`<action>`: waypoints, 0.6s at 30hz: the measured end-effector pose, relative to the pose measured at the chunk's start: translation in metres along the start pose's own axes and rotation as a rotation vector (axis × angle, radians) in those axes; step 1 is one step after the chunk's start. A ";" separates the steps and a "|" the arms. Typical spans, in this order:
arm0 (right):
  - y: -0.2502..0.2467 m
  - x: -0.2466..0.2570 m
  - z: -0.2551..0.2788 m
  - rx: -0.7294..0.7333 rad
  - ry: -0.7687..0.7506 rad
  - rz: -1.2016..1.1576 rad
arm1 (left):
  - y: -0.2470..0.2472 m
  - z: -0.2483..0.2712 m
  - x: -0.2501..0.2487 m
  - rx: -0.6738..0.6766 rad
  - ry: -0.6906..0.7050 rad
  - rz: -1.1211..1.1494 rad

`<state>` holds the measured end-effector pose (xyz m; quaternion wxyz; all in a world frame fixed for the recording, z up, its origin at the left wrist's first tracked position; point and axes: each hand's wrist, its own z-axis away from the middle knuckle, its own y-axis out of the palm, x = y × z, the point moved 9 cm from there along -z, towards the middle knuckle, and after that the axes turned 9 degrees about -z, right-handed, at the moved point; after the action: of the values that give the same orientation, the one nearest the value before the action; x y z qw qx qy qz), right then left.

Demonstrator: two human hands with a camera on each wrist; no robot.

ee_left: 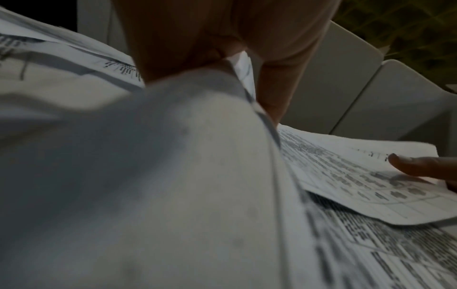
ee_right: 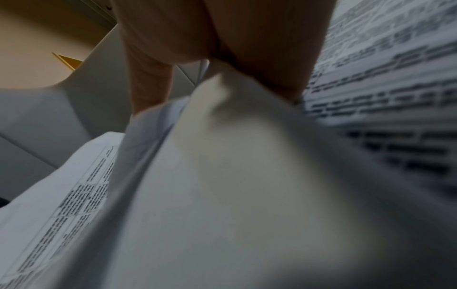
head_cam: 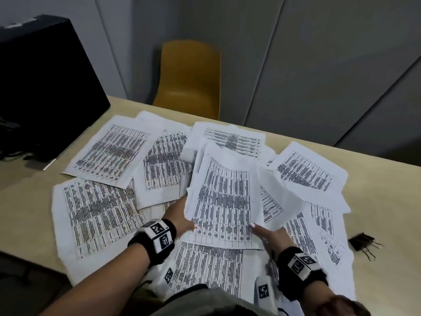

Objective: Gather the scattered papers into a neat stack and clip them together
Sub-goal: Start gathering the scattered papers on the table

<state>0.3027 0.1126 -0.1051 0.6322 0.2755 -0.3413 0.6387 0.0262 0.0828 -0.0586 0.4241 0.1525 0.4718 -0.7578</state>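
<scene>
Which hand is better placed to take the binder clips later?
Probably the right hand. The binder clips lie on the table at the right edge of the papers; the left hand is farther away.

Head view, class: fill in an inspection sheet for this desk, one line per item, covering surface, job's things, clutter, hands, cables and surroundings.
Surface: beige table, largely covered.
Job's things: printed sheets scattered and overlapping; binder clips at the right edge, unused.
Clutter: nothing seen.
Hands: left hand and right hand each grip a side of a lifted bundle of sheets.
Cables: dark cables under the black monitor.
Surroundings: yellow chair, grey wall panels.
</scene>
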 end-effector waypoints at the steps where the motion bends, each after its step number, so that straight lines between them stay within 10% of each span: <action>1: 0.000 0.002 -0.001 -0.004 -0.039 0.032 | 0.003 -0.002 0.001 0.015 0.001 -0.030; 7: -0.001 0.006 -0.002 0.013 -0.069 0.084 | 0.003 -0.011 0.018 0.076 -0.014 -0.026; 14: -0.012 0.001 -0.004 -0.059 -0.083 0.017 | -0.082 0.006 0.087 -0.596 -0.231 0.160; 18: -0.017 -0.008 -0.012 -0.079 -0.048 -0.059 | -0.115 0.026 0.146 -0.715 -0.515 0.028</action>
<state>0.3210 0.1169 -0.1170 0.6527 0.2756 -0.3729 0.5991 -0.1462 0.0101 -0.0704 0.5643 -0.1912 0.5813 -0.5541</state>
